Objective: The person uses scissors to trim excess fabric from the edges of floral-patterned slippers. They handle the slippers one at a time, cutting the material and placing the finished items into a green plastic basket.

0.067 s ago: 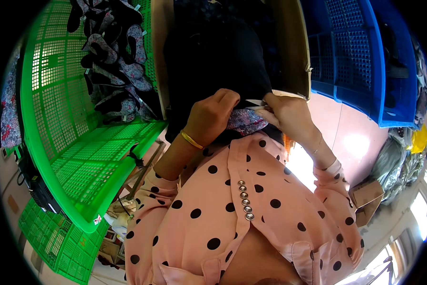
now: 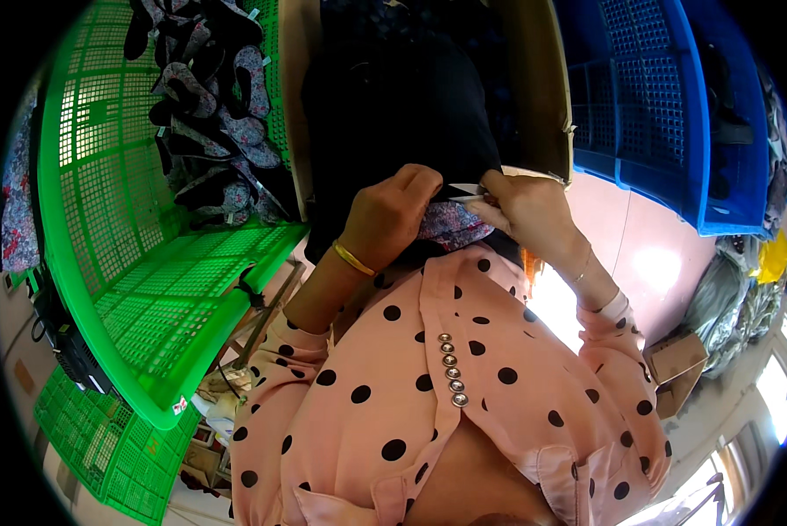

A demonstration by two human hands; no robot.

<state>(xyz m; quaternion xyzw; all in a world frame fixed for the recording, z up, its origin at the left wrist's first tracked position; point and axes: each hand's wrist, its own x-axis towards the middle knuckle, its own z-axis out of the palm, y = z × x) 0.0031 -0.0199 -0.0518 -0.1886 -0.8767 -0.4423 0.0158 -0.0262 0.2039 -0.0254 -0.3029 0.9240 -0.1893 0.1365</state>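
Observation:
In my right hand (image 2: 534,210) is a small pair of scissors (image 2: 471,188), its pale blades apart and pointing left toward my other hand. My left hand (image 2: 392,210) is closed in a pinch at the edge of a dark and floral fabric piece (image 2: 455,226), which lies in my lap below both hands. The spot between my left fingertips is hidden. Beyond the hands a large black cloth (image 2: 393,114) covers my legs.
A cardboard box (image 2: 538,79) stands ahead, with dark items inside. On the left, a green basket (image 2: 117,254) holds several floral and black fabric pieces (image 2: 227,123). Blue crates (image 2: 648,96) stand at the right, above a small carton (image 2: 677,368).
My right hand has shifted very slightly left, and the scissor blades show a little more. My left hand stays in place.

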